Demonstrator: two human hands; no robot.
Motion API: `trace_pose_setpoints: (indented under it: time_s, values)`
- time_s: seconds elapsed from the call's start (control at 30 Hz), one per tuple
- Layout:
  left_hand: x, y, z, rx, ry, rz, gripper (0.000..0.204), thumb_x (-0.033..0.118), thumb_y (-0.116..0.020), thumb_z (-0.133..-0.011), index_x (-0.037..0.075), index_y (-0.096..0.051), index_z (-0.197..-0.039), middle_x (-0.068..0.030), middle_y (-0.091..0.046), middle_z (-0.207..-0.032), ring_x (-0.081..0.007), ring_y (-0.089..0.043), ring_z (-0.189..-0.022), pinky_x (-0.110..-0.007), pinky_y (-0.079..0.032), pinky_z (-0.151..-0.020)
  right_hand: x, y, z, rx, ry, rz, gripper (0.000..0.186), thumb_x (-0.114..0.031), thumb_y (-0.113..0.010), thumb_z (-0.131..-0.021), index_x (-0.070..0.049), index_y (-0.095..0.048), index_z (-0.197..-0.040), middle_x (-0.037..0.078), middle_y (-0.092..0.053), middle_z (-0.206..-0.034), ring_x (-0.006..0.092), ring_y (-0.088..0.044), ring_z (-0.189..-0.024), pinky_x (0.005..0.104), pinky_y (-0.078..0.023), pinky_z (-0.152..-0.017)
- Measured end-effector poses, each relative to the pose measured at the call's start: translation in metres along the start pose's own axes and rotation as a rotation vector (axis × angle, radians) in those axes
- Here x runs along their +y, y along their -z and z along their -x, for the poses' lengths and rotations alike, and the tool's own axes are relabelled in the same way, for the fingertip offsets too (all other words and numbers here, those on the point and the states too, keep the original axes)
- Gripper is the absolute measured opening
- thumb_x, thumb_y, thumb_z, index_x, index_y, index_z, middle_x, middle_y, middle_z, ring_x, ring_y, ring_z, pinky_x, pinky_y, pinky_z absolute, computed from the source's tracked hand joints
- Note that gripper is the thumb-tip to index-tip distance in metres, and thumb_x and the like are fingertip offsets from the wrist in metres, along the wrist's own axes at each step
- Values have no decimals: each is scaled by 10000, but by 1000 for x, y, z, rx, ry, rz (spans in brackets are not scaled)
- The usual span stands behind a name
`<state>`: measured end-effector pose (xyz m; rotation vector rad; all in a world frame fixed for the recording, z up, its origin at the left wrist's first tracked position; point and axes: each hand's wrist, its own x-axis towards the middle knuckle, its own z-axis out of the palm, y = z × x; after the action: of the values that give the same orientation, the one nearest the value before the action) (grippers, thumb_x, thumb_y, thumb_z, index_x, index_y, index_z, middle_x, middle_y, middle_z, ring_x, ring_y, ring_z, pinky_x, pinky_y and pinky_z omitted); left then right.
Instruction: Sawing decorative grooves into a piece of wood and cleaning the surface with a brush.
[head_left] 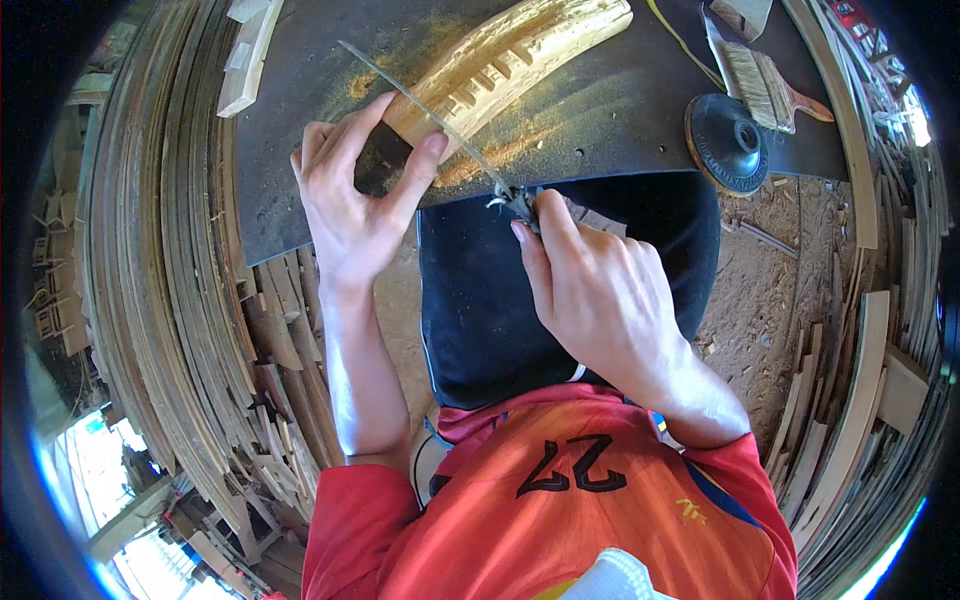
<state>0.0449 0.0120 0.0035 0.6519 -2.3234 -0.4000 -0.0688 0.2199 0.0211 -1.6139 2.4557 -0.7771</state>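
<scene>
A curved, pale wooden piece with a row of cut notches lies on the dark worktop. My left hand grips its near left end, thumb on one side and fingers on the other. In my right hand is a long, thin metal tool, its handle end dark and wrapped in something ragged. The narrow blade slants up and left across the wood's near end, passing between my left thumb and fingers. Whether it is a file or a saw blade I cannot tell.
Sawdust covers parts of the dark worktop. A round black sanding pad sits at its right front edge, beside a brush with a wooden handle. A pale wood block stands at the left. Long wooden strips are stacked on both sides.
</scene>
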Motion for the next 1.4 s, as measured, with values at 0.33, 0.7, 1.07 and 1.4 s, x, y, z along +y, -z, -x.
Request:
trace_pose_setpoints:
  time_s: [0.33, 0.7, 1.07, 1.4]
  values:
    - [2, -5, 1, 32, -3, -54, 512, 396, -892, -791, 79, -761, -1170, -50, -773, -964, -221, -605, -872, -393, -426, -912, 1, 6, 7, -54, -34, -25, 234, -291, -606, -1059, -71, -546, -1008, 126, -616, -589, 346, -656, -496, 451, -516, -434]
    - [-5, -4, 1, 30, -71, -36, 515, 370, -886, -807, 59, -742, -1191, -65, -759, -972, -230, -611, -898, -403, -420, -918, 1, 3, 4, -55, -39, 23, 239, -287, -601, -1060, -70, -533, -984, 119, -631, -631, 345, -658, -510, 452, -518, -437]
    - [0, -3, 1, 11, -15, -36, 513, 396, -873, -809, 50, -759, -1171, -69, -761, -966, -231, -629, -912, -412, -424, -949, -6, 0, -5, -66, -41, -11, 210, -239, -636, -1043, -46, -557, -1021, 147, -599, -585, 364, -643, -521, 461, -501, -479]
    - [1, -1, 1, 7, 50, -14, 532, 420, -883, -808, 70, -765, -1192, -58, -767, -984, -226, -627, -902, -411, -419, -953, -6, -2, -1, -57, -91, -62, 203, -237, -639, -1043, -47, -569, -1034, 147, -581, -564, 372, -636, -515, 475, -498, -481]
